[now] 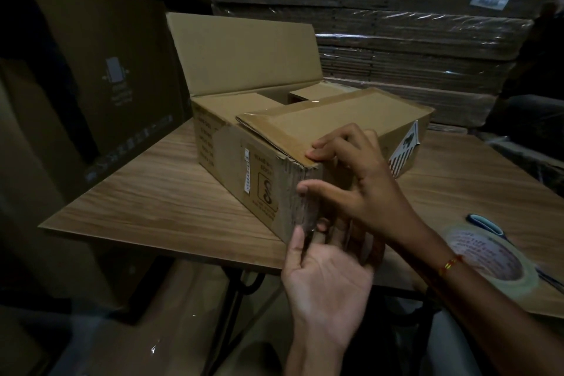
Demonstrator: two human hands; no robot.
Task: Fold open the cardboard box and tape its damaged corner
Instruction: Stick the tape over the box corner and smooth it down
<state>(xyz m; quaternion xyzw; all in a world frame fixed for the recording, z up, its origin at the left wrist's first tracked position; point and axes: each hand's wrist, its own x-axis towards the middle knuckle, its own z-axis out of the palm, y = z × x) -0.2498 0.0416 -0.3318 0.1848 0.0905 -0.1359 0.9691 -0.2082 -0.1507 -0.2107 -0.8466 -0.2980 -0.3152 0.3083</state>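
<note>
A brown cardboard box (pixel 244 143) sits on the wooden table (pixel 158 198), its far flap standing up and a near flap folded flat. Its nearest corner (pixel 300 189) is frayed, with torn corrugation showing. A strip of clear tape (pixel 308 210) runs down that corner. My right hand (pixel 354 180) rests on the corner, fingers on the top edge and thumb pressed on the tape. My left hand (pixel 323 278) is palm-up below, fingers pinching the tape's lower end at the box's bottom edge.
A roll of clear tape (pixel 491 259) lies on the table at the right, with blue-handled scissors (pixel 485 223) just behind it. Wrapped stacks of flat cardboard (pixel 396 24) fill the background. Large dark boxes (pixel 100 70) stand at the left. The table's near edge is by my hands.
</note>
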